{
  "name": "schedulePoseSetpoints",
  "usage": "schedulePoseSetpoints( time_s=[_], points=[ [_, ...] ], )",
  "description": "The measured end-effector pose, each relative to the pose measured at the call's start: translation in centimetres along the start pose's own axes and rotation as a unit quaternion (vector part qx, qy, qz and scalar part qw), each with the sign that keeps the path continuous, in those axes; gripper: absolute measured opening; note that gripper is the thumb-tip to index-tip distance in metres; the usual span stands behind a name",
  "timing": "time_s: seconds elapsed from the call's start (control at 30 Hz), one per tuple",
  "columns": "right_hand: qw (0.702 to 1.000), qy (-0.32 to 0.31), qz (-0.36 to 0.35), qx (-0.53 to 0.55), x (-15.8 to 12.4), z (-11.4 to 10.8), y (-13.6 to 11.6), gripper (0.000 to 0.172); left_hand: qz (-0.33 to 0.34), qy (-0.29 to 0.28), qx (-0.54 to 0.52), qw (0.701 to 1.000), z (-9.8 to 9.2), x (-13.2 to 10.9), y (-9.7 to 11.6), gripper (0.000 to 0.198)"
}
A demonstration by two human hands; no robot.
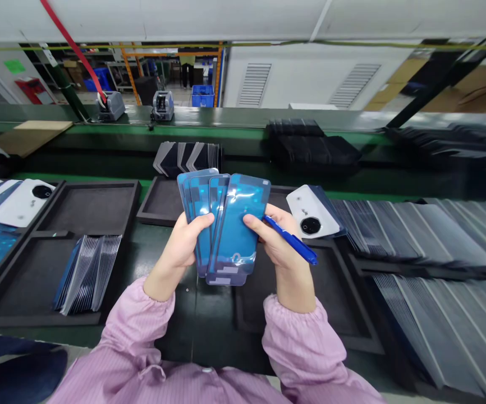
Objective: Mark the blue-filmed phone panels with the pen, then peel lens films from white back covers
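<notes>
Pink sleeves [133, 336] at near edge. Left hand [182, 247] clamps the fanned blue-film covers [237, 224] from the left, thumb on the front. Right hand [279, 244] pinches the fan's right edge, blue pen [291, 242] tucked in the same fingers. Fan stands upright between both hands, over dark tray [344, 292].

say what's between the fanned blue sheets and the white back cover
In the head view, the right hand and the blue pen it holds lie there.
</notes>
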State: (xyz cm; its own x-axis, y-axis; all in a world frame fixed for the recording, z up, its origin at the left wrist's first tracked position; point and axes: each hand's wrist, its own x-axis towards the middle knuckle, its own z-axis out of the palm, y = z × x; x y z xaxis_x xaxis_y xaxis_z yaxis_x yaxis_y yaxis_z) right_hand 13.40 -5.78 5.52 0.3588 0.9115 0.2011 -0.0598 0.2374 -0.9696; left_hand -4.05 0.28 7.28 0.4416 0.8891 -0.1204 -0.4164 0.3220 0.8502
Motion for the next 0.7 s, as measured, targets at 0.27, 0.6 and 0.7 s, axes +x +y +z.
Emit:
schedulePoseSetpoints(
  time_s=[0.27, 0.6, 0.7],
  points=[
    [1.000, 0.023, -0.007, 0.014, 0.0, -0.1, 0.2, 0.035, 0.034, -0.063, 0.038, 0.997, -0.8, 0.4, 0.0, 0.050],
    [0.987, 0.143, -0.048, 0.061, 0.3, 0.3, 1.1, 0.042, -0.002, -0.136, 0.087, 0.987, -0.1, 0.2, -0.8, 0.052],
    [0.990, 0.120, -0.070, 0.034, 0.0, 1.2, 1.2, 0.036, -0.006, -0.122, 0.085, 0.989, 0.1, 0.2, -1.2, 0.054]
  ],
)
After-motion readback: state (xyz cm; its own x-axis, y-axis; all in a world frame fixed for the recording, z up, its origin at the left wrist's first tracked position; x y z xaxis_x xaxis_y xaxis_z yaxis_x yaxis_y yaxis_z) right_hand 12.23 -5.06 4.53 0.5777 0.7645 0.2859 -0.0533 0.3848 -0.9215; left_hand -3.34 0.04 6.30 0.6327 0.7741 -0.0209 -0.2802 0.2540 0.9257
